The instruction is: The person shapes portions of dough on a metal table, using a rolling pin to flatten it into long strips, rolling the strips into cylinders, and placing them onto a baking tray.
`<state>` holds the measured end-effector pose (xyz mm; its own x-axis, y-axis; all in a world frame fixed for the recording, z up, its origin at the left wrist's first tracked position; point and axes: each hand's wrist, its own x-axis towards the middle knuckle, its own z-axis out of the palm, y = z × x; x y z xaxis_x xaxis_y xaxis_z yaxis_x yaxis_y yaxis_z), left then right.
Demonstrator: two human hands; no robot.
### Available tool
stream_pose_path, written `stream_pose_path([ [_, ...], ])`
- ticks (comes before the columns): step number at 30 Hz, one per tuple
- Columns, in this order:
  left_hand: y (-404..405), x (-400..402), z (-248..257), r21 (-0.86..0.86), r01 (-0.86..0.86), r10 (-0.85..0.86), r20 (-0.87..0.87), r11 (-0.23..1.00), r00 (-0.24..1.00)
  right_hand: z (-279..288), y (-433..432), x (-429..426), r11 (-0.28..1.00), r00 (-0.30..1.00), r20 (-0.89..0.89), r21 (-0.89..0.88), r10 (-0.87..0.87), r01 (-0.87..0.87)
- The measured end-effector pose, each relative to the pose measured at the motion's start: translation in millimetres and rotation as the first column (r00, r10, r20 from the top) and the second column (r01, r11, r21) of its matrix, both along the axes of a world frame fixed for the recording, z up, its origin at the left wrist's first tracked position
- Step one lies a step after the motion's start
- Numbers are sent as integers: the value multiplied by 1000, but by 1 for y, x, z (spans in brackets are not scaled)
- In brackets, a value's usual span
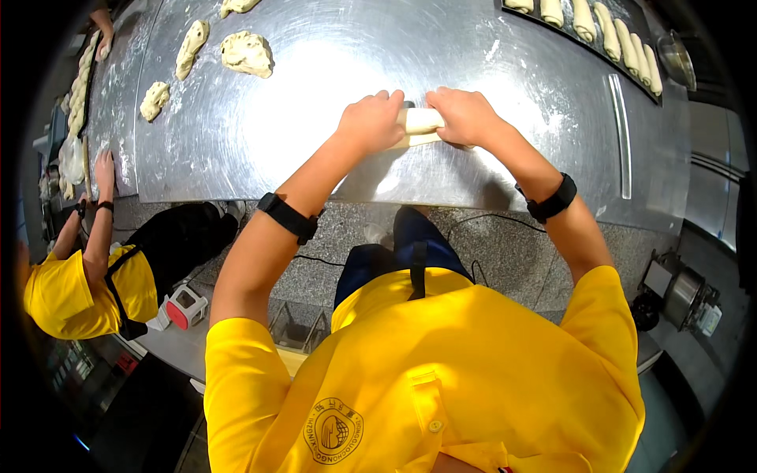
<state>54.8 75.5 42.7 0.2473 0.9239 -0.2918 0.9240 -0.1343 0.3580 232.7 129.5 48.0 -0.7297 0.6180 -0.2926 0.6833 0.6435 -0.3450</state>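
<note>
A pale sheet of dough [423, 121], partly rolled into a cylinder, lies on the steel worktable [331, 171]. My left hand [374, 121] grips its left end, and my right hand [464, 116] grips its right end. The thumbs are on the side nearer to me, with the fingers curled over the roll. A flat strip of the dough shows below the rolled part. Something small and dark, too hidden to name, shows just behind the roll between the hands. Both forearms wear black bands.
Lumpy dough pieces [246, 54] lie at the back left. A black tray [582, 44] of rolled dough stands at the back right, beside a metal bowl [676, 59]. A clear strip [621, 136] lies at the right. Co-workers' hands [104, 171] are at the far left.
</note>
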Motion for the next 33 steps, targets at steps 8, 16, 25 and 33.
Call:
stream_pose_path([
  [8,-27,3,-17,468,-21,-9,61,884,998,-8,-18,18,951,957,-282,310,74,18],
  [16,-51,-11,-25,577,96,-156,55,811,986,-16,-18,38,941,905,-383,333,187,-54],
  [25,-29,-19,0,437,-56,-69,266,898,961,-8,-14,16,974,846,-529,217,58,69],
  [33,-32,-16,-6,73,141,-156,286,987,945,-7,-22,7,987,978,-203,-144,45,-75],
])
